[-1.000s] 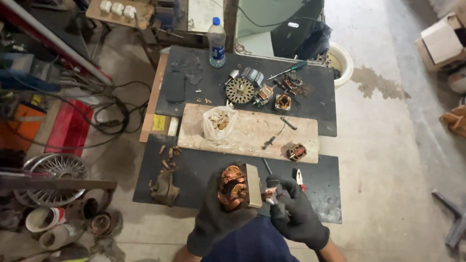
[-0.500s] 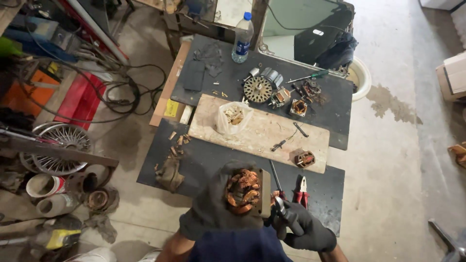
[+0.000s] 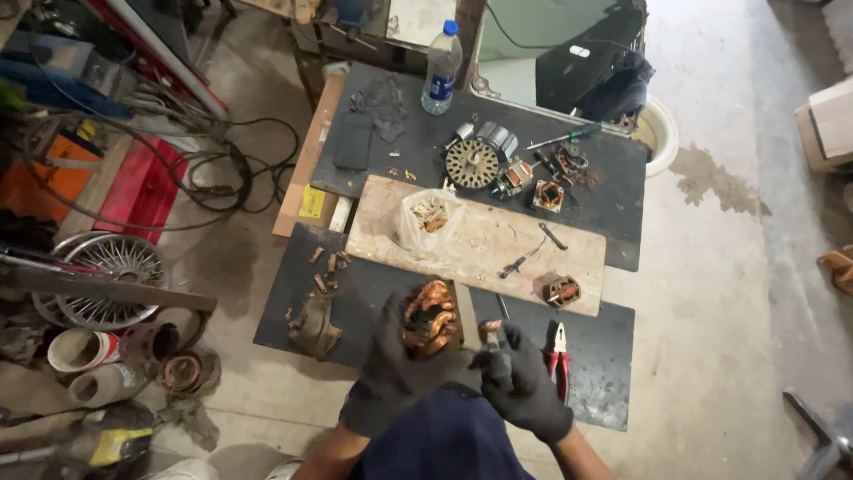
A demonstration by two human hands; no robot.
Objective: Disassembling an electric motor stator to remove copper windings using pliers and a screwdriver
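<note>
In front of me a dark tabletop [image 3: 604, 191] carries a pale board [image 3: 480, 244], a water bottle [image 3: 442, 68], a round rotor [image 3: 471, 164], a green screwdriver [image 3: 564, 137], red pliers [image 3: 557, 356] and a rag [image 3: 313, 324].

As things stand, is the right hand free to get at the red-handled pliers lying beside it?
Probably not at once: the right hand grips a small tool against the copper-wound stator. The red-handled pliers lie right beside it on the dark board, uncovered.
</note>
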